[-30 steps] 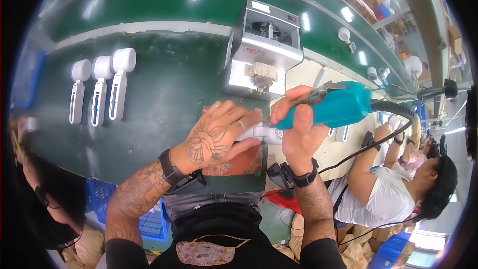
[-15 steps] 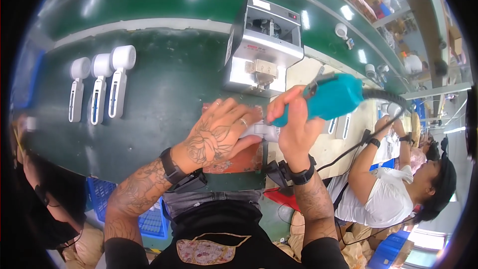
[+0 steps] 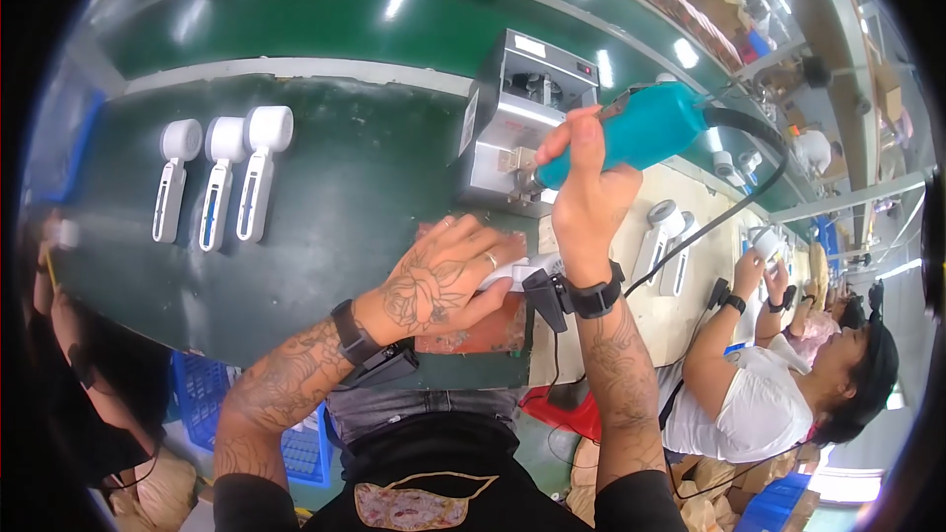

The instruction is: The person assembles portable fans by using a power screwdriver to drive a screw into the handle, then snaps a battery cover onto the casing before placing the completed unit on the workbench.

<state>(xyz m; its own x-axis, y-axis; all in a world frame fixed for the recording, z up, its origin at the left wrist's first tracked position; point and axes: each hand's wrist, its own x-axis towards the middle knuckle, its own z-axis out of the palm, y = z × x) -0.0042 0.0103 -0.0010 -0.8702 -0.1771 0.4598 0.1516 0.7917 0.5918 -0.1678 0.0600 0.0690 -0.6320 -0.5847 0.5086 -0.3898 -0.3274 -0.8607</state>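
My right hand [image 3: 594,199] is wrapped round a teal electric screwdriver [image 3: 650,130], held up with its nose pointing left at the front of a grey metal screw feeder [image 3: 478,143]. Whether its bit touches the feeder I cannot tell. Low on the bench, my left hand [image 3: 439,281] closes over a white handheld device [image 3: 527,271] lying on a reddish-brown mat [image 3: 483,333]. Fingers and the right wrist's gear cover much of that device.
Several white round-headed devices [image 3: 256,182] lie in a row on the green bench at left. More white devices [image 3: 652,251] lie on the pale board at right. A black cable [image 3: 709,227] curves down from the screwdriver. A co-worker [image 3: 759,384] in white sits at right.
My right hand has lifted the screwdriver away from the white device, up and toward the screw feeder. My left hand stays on the device. The view has shifted slightly.
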